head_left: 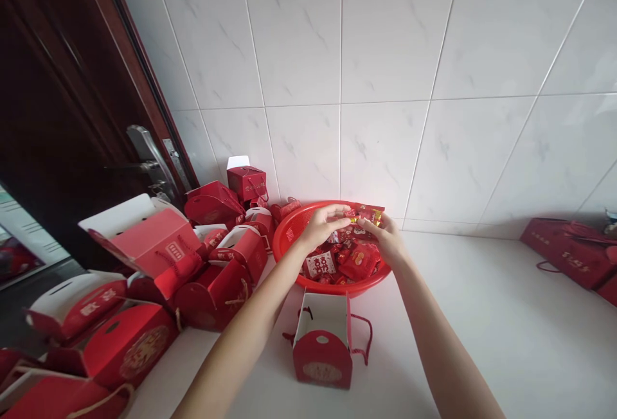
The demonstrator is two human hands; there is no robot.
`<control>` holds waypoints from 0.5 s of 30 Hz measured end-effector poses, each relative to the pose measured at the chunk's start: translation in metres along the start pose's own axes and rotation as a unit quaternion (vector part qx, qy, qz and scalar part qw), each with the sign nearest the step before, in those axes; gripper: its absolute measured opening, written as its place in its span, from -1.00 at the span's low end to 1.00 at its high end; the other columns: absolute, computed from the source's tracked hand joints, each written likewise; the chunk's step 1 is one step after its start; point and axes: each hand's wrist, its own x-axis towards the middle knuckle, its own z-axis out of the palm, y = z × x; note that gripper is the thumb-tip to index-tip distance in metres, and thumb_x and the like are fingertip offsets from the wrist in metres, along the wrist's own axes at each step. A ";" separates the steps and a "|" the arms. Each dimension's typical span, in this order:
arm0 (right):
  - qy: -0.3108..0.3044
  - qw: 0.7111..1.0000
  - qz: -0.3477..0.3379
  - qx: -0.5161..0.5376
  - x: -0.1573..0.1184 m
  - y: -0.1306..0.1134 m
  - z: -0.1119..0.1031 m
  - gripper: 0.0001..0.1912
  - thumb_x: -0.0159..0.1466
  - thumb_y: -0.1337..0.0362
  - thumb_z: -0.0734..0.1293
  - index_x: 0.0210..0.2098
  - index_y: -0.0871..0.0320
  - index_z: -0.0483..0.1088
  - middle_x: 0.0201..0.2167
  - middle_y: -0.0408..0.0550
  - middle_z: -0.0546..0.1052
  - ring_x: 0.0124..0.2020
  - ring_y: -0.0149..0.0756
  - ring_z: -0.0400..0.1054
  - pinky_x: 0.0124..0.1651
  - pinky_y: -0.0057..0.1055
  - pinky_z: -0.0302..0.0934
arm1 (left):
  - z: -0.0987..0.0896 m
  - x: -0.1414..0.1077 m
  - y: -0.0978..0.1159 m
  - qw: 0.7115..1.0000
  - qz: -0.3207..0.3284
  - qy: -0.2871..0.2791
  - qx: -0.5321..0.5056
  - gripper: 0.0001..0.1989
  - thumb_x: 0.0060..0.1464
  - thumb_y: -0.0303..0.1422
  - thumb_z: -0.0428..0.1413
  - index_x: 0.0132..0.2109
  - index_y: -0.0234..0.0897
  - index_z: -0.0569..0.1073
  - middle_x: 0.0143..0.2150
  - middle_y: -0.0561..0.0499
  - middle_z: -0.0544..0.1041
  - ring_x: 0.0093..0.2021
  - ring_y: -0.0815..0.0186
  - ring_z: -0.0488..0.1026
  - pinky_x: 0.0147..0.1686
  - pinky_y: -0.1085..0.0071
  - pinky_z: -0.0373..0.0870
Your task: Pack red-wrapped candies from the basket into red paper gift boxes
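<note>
Over the basket, my left hand [324, 225] has its thumb and fingers curled toward each other near a small gold-and-red wrapped piece; what lies between its fingertips is too small to make out. My right hand [389, 239] is closed on a red candy packet [372, 212] with gold on it. Beneath both hands, a red plastic basket [290, 221] holds several wrapped sweets, among them a red packet [360, 261] and a white-patterned packet [320, 265]. In front of the basket, between my forearms, stands an open red gift box [322, 348] with cord handles and a white inside.
Several red gift boxes [144, 342] are piled on the left, some with raised lids. More red boxes [562, 252] lie at the far right on the white surface [496, 316]. A tiled wall [385, 40] rises behind, and a dark door [58, 85] is at left.
</note>
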 end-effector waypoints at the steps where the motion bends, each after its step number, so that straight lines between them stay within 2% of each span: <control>1: -0.002 1.000 -0.001 0.004 -0.001 -0.001 0.000 -0.51 -0.12 0.11 0.63 -0.27 0.16 0.47 -0.38 -0.09 0.64 -0.40 -0.20 0.57 -0.42 -0.39 0.47 | -0.001 -0.003 0.000 1.000 -0.001 0.010 -0.004 -0.65 -0.07 -0.34 0.34 -0.09 -0.31 0.59 -0.03 -0.13 0.61 -0.02 0.16 0.53 0.00 0.23 0.45; 4: -0.016 1.000 -0.003 0.014 -0.002 -0.003 0.000 -0.51 -0.13 0.13 0.63 -0.27 0.17 0.48 -0.39 -0.10 0.63 -0.45 -0.23 0.55 -0.47 -0.42 0.44 | -0.004 -0.013 0.001 0.999 -0.016 0.038 -0.018 -0.68 -0.12 -0.29 0.37 -0.17 -0.32 0.61 -0.13 -0.09 0.64 -0.10 0.17 0.54 -0.02 0.22 0.44; 7: -0.060 0.998 0.005 0.016 -0.005 -0.007 0.003 -0.53 -0.11 0.15 0.62 -0.25 0.16 0.50 -0.35 -0.08 0.64 -0.45 -0.22 0.56 -0.49 -0.43 0.41 | -0.006 -0.026 0.006 0.998 -0.014 0.049 -0.049 -0.66 -0.15 -0.27 0.38 -0.19 -0.31 0.62 -0.18 -0.06 0.65 -0.14 0.19 0.54 -0.02 0.24 0.43; 12: -0.150 0.989 0.004 0.020 -0.016 -0.024 0.014 -0.56 -0.04 0.16 0.60 -0.19 0.12 0.52 -0.30 -0.08 0.64 -0.39 -0.21 0.55 -0.51 -0.46 0.39 | -0.006 -0.050 0.026 0.990 0.014 0.028 -0.140 -0.68 -0.18 -0.32 0.39 -0.20 -0.27 0.64 -0.18 -0.03 0.64 -0.15 0.24 0.53 -0.05 0.28 0.43; 15: -0.172 0.985 0.001 0.023 -0.027 -0.035 0.023 -0.55 -0.03 0.14 0.59 -0.17 0.10 0.53 -0.26 -0.08 0.65 -0.33 -0.21 0.55 -0.44 -0.45 0.41 | -0.008 -0.063 0.042 0.988 0.036 0.024 -0.151 -0.72 -0.15 -0.34 0.38 -0.21 -0.26 0.64 -0.21 -0.01 0.63 -0.17 0.26 0.52 -0.09 0.32 0.43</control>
